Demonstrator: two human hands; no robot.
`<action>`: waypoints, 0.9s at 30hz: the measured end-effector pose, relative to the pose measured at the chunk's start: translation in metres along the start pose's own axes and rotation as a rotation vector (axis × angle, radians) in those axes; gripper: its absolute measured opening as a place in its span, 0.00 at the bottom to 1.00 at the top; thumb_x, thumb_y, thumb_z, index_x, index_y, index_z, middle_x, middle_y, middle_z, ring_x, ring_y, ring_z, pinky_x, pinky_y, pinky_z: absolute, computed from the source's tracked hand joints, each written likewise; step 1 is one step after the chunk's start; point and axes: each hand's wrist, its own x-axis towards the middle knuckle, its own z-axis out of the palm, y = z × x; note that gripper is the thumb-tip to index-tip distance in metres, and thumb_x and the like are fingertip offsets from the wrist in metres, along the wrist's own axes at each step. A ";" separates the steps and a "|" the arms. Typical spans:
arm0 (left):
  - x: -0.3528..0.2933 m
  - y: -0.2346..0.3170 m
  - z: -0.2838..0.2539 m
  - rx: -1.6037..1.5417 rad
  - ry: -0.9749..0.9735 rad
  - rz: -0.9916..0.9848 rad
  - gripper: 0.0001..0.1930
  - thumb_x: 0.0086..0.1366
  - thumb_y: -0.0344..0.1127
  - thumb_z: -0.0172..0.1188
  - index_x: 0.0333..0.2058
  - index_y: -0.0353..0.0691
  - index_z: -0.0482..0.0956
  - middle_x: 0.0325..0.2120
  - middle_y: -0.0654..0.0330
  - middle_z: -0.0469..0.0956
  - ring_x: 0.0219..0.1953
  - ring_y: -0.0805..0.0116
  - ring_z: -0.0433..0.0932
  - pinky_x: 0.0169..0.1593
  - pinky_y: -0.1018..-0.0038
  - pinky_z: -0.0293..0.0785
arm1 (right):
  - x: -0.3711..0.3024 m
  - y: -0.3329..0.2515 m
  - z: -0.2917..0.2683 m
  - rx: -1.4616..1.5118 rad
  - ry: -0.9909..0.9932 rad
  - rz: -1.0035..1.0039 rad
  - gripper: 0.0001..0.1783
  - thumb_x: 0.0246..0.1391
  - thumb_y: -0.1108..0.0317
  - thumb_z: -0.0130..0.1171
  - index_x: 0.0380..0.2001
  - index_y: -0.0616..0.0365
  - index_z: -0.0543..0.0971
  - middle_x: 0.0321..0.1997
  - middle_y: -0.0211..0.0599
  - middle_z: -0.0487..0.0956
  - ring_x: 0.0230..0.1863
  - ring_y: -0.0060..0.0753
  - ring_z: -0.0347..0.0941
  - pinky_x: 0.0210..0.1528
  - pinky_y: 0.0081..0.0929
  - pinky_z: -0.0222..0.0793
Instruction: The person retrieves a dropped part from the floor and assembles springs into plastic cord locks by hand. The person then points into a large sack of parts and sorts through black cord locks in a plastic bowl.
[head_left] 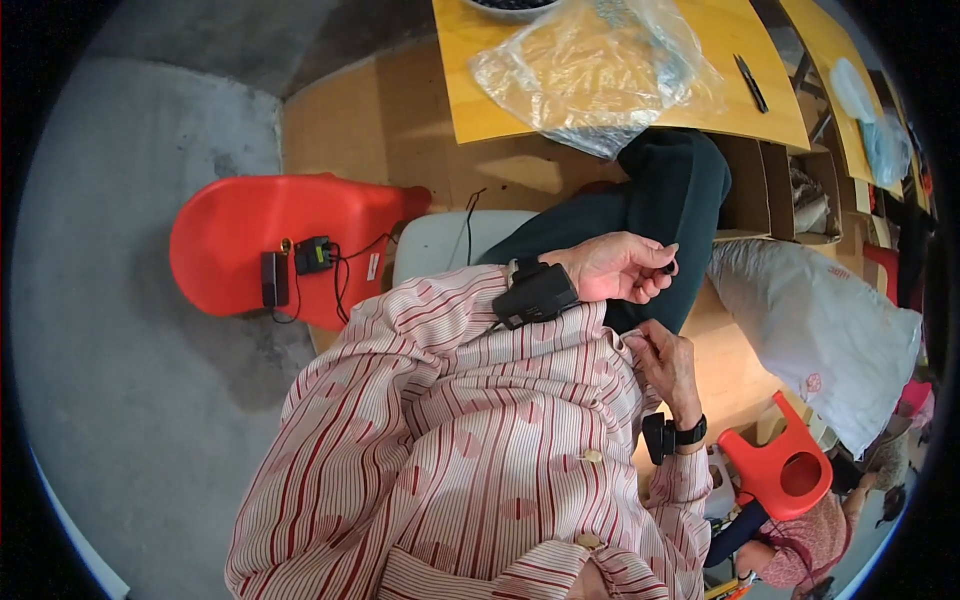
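Observation:
My left hand is raised over my lap, palm up and fingers curled. A small black piece is pinched between its thumb and fingertips. Lower and to the right, my right hand is closed against the lower edge of my striped shirt; what its fingers hold, if anything, is hidden. Black devices are strapped at both wrists. Ahead of me, a crumpled clear plastic bag lies on the yellow table and droops over its front edge. A slim black pointed tool lies to the bag's right.
A bowl of dark pieces is partly visible at the top. Beside me stands a red chair carrying black devices and cables. Cardboard boxes, a full white sack and a red stool are right. Another person is lower right.

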 end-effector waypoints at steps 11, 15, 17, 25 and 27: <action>-0.057 0.016 -0.012 0.197 0.051 0.025 0.13 0.65 0.43 0.55 0.30 0.38 0.72 0.24 0.65 0.68 0.24 0.78 0.63 0.28 0.82 0.60 | 0.002 0.006 0.000 -0.018 -0.037 0.088 0.07 0.53 0.68 0.57 0.27 0.61 0.74 0.18 0.42 0.73 0.17 0.32 0.69 0.21 0.25 0.64; -0.096 0.030 -0.028 0.194 -0.043 0.106 0.13 0.68 0.43 0.50 0.31 0.38 0.70 0.22 0.66 0.65 0.23 0.78 0.60 0.27 0.82 0.57 | 0.004 -0.006 -0.005 -0.055 -0.037 0.120 0.07 0.54 0.68 0.56 0.27 0.61 0.74 0.18 0.42 0.73 0.17 0.34 0.70 0.21 0.25 0.64; -0.118 0.036 -0.033 0.187 0.041 0.221 0.12 0.67 0.42 0.50 0.32 0.37 0.70 0.22 0.65 0.64 0.23 0.77 0.60 0.27 0.82 0.58 | 0.005 -0.006 -0.007 -0.102 -0.050 0.123 0.07 0.53 0.68 0.57 0.28 0.61 0.74 0.18 0.43 0.73 0.17 0.34 0.70 0.21 0.25 0.64; -0.169 0.043 -0.078 0.093 0.223 0.401 0.19 0.70 0.50 0.42 0.33 0.38 0.69 0.22 0.66 0.61 0.24 0.75 0.59 0.30 0.79 0.58 | 0.001 -0.007 -0.006 -0.251 -0.081 0.117 0.08 0.52 0.65 0.57 0.28 0.58 0.76 0.22 0.47 0.76 0.23 0.50 0.74 0.23 0.34 0.68; -0.168 0.046 -0.083 0.051 0.265 0.436 0.20 0.70 0.51 0.41 0.31 0.38 0.68 0.22 0.66 0.60 0.24 0.74 0.58 0.30 0.79 0.58 | 0.000 -0.010 -0.007 -0.266 -0.067 0.114 0.08 0.52 0.64 0.57 0.28 0.58 0.76 0.22 0.47 0.76 0.23 0.50 0.74 0.24 0.35 0.68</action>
